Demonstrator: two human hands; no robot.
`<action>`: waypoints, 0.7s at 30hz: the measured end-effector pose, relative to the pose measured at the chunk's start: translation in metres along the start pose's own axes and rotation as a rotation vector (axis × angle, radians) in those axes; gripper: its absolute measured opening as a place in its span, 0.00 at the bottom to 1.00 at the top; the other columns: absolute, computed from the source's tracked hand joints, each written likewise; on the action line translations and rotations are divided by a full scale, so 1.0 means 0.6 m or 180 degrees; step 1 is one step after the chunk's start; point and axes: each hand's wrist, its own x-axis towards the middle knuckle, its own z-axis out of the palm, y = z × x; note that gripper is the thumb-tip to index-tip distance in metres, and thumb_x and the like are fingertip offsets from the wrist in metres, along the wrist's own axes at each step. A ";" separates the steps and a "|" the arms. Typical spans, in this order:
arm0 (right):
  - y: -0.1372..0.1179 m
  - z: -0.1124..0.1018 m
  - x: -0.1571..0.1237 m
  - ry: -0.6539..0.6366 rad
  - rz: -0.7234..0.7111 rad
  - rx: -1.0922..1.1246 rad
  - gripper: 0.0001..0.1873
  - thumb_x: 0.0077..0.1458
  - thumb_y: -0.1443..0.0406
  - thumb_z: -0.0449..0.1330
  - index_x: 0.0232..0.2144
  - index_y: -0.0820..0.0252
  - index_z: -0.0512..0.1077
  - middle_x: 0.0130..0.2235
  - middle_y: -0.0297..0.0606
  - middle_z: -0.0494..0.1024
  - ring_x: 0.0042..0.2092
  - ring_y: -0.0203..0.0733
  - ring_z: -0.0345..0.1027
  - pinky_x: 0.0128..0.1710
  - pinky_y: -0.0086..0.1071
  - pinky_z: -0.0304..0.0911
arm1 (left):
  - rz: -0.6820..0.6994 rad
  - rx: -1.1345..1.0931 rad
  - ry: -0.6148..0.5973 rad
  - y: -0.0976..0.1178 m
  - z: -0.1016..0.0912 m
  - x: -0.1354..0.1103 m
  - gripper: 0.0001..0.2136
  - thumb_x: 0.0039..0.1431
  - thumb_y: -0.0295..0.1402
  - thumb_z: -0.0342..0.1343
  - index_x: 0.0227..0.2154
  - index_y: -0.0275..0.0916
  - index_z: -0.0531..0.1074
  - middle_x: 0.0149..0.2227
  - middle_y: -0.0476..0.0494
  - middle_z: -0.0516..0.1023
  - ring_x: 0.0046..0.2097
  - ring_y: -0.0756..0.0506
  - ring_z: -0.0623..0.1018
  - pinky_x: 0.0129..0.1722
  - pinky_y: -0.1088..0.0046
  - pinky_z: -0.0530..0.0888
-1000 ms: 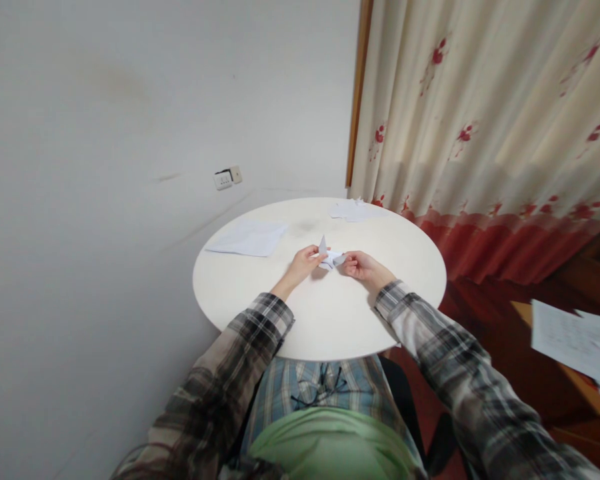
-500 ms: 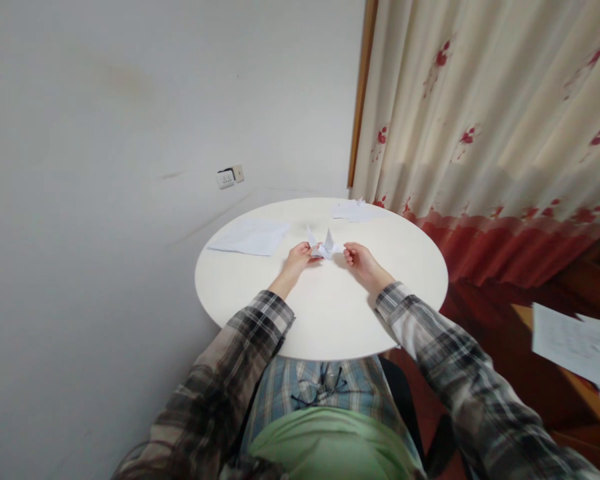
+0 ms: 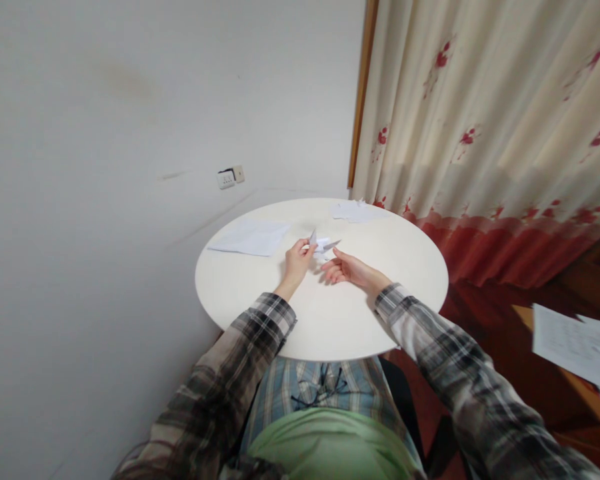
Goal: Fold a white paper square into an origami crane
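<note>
Above the middle of the round white table [image 3: 300, 320] is a small folded white paper crane [image 3: 322, 248], its pointed flaps spread out. My left hand [image 3: 297, 260] pinches it at its left side between thumb and fingers. Just right of the crane and a little nearer to me, my right hand [image 3: 347, 268] is open, fingers apart and palm turned towards the paper. Its thumb lies close to a pointed flap; whether they touch I cannot tell. Part of the crane is hidden behind my left fingers.
A stack of white paper [image 3: 253, 238] lies on the table's left side. More paper pieces [image 3: 353, 211] lie at its far edge. A wall with a socket [image 3: 226, 179] is at left, a patterned curtain [image 3: 460, 133] at right. Written sheets [image 3: 570, 340] lie on wooden furniture at far right.
My right hand has let go of the crane's right tip, moved nearer to me and opened. The crane has turned and tilted in my left hand.
</note>
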 end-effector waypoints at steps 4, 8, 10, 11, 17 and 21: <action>0.002 0.001 0.002 -0.0156 0.0103 0.0147 0.27 0.58 0.51 0.44 0.36 0.71 0.69 0.31 0.48 0.77 0.29 0.36 0.72 0.29 0.26 0.68 | 0.0396 0.0052 -0.0118 0.016 0.002 -0.012 0.12 0.51 0.34 0.53 0.38 0.37 0.70 0.37 0.44 0.76 0.37 0.48 0.75 0.39 0.72 0.72; 0.007 0.002 0.003 -0.0132 -0.0178 0.0210 0.15 0.55 0.62 0.54 0.37 0.71 0.69 0.32 0.47 0.77 0.31 0.36 0.72 0.33 0.27 0.69 | 0.0462 0.0077 -0.0104 0.024 0.003 -0.016 0.12 0.51 0.34 0.52 0.39 0.36 0.70 0.37 0.43 0.76 0.37 0.48 0.76 0.40 0.72 0.72; 0.010 0.001 0.004 -0.0069 -0.0377 0.0258 0.10 0.52 0.67 0.58 0.36 0.70 0.70 0.33 0.45 0.77 0.32 0.35 0.72 0.36 0.27 0.69 | 0.0442 0.0078 -0.0094 0.024 0.003 -0.016 0.12 0.51 0.33 0.53 0.39 0.36 0.70 0.37 0.43 0.76 0.37 0.48 0.76 0.41 0.71 0.72; 0.010 0.001 0.004 -0.0038 -0.0440 0.0268 0.09 0.50 0.68 0.59 0.35 0.70 0.70 0.33 0.44 0.77 0.32 0.35 0.72 0.37 0.27 0.69 | 0.0431 0.0070 -0.0100 0.023 0.003 -0.015 0.12 0.51 0.34 0.53 0.39 0.36 0.70 0.37 0.43 0.76 0.37 0.48 0.76 0.41 0.71 0.72; 0.010 0.001 0.005 0.0255 -0.0583 0.0048 0.06 0.44 0.70 0.62 0.29 0.68 0.72 0.30 0.39 0.76 0.29 0.31 0.70 0.30 0.23 0.67 | 0.0206 0.0067 -0.0134 0.006 0.006 -0.009 0.11 0.50 0.35 0.53 0.36 0.37 0.70 0.34 0.45 0.76 0.34 0.48 0.75 0.35 0.73 0.72; 0.013 0.001 0.009 0.0486 -0.0713 -0.0098 0.12 0.40 0.70 0.64 0.32 0.66 0.73 0.30 0.38 0.76 0.28 0.31 0.68 0.29 0.22 0.64 | 0.0012 0.0030 -0.0050 0.000 0.007 -0.006 0.09 0.49 0.36 0.54 0.31 0.36 0.69 0.31 0.46 0.75 0.32 0.48 0.75 0.32 0.75 0.70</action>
